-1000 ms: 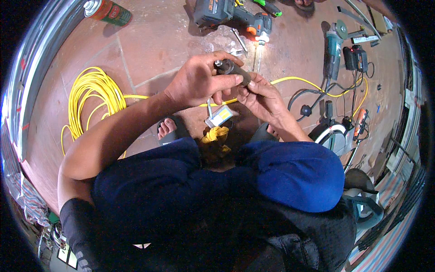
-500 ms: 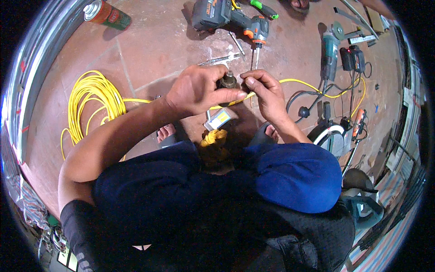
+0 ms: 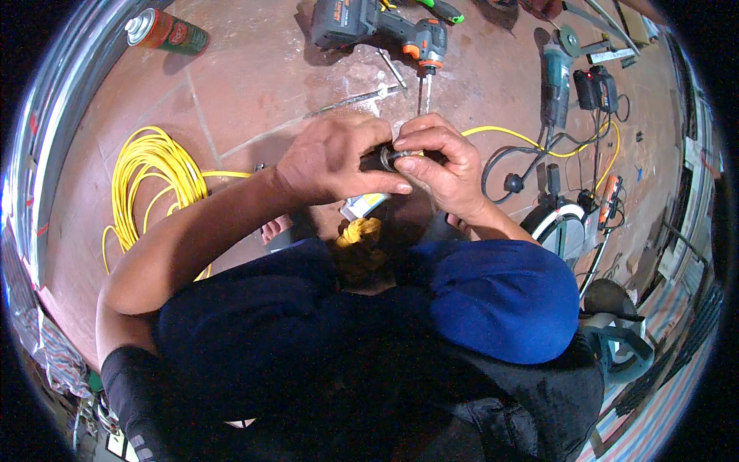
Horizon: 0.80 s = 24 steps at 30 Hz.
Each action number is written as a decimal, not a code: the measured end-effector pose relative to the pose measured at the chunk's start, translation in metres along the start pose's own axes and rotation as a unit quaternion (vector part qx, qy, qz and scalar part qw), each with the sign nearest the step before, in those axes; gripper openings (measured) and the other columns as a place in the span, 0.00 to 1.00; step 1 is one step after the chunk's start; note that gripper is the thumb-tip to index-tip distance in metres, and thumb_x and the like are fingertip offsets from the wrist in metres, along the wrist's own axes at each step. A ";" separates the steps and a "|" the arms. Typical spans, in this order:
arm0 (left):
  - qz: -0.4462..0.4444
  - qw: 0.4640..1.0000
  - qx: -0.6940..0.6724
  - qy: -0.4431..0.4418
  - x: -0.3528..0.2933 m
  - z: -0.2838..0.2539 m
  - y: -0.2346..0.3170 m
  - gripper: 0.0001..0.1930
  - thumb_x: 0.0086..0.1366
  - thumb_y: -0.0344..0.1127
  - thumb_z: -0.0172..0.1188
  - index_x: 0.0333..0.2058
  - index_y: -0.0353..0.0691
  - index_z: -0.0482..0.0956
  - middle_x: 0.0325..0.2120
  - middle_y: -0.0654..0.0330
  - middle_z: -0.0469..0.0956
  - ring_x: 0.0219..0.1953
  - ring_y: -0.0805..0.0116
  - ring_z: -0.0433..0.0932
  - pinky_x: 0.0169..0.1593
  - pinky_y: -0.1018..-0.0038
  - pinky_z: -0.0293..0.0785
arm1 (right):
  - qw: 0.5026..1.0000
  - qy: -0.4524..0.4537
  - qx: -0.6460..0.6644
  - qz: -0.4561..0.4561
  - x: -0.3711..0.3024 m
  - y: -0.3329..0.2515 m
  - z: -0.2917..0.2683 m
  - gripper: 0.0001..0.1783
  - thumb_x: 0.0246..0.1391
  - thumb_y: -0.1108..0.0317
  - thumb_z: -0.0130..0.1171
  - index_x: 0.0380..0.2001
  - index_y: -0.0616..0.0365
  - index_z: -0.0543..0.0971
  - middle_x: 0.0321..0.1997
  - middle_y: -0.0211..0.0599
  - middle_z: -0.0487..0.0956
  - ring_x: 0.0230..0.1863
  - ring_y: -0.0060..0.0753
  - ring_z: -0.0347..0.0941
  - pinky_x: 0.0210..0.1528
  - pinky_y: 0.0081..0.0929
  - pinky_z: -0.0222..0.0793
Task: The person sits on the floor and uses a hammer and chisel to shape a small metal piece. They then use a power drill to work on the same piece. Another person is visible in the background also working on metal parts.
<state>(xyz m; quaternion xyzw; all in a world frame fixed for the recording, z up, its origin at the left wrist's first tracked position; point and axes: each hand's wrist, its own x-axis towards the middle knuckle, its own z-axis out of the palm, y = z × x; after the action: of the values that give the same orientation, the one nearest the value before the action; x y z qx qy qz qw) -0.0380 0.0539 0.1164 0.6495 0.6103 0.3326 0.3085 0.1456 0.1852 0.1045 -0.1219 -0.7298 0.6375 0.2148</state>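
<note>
Above my knees, my left hand (image 3: 331, 160) is wrapped round a dark cylindrical metal part (image 3: 387, 159) with a stepped, shaft-like end. My right hand (image 3: 445, 165) has come against that end, and its thumb and fingers pinch there. The fingertips of both hands nearly meet and hide most of the part. Whether the right fingers hold a separate small piece cannot be made out. Just below the hands lies a small white, blue and yellow box (image 3: 363, 206), partly covered by them, beside a bunched yellow cloth-like thing (image 3: 359, 232).
Beyond my hands a cordless impact driver (image 3: 426, 45) lies near a thin metal rod (image 3: 391, 69). A yellow cable coil (image 3: 131, 181) and a spray can (image 3: 168, 32) are at left. To the right lie an angle grinder (image 3: 556, 85), a black battery charger (image 3: 596, 91) and tangled cords.
My right hand has moved left and closed in on the end of the metal part. The part has tilted toward it, and its shaft end is now mostly covered. The view has shifted slightly.
</note>
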 end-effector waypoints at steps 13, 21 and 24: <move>-0.187 0.948 -0.254 -0.043 -0.010 0.003 0.002 0.28 0.62 0.49 0.65 0.50 0.29 0.77 0.38 0.43 0.82 0.44 0.51 0.82 0.49 0.63 0.75 | 0.988 0.043 0.099 0.112 -0.008 0.019 -0.014 0.11 0.55 0.80 0.64 0.42 0.66 0.79 0.48 0.45 0.78 0.51 0.37 0.78 0.58 0.34 0.74; -0.206 0.957 -0.196 -0.050 -0.011 -0.001 0.004 0.28 0.62 0.50 0.65 0.50 0.31 0.77 0.40 0.43 0.82 0.44 0.48 0.82 0.49 0.61 0.75 | 0.983 0.031 0.116 0.138 -0.005 0.017 -0.015 0.08 0.59 0.76 0.62 0.42 0.67 0.81 0.47 0.45 0.80 0.49 0.35 0.79 0.56 0.31 0.73; -0.204 0.962 -0.174 -0.059 -0.015 0.001 0.000 0.28 0.61 0.50 0.66 0.50 0.31 0.76 0.40 0.43 0.81 0.45 0.46 0.82 0.50 0.61 0.76 | 0.989 0.026 0.042 0.137 -0.004 0.011 -0.019 0.07 0.61 0.74 0.61 0.40 0.66 0.81 0.44 0.43 0.81 0.47 0.31 0.78 0.53 0.28 0.73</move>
<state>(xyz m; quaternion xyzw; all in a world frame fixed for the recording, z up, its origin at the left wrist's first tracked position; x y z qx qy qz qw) -0.0378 0.0394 0.1147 0.4659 0.6433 0.3251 0.5132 0.1569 0.2018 0.0945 -0.2283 -0.6730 0.6875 0.1491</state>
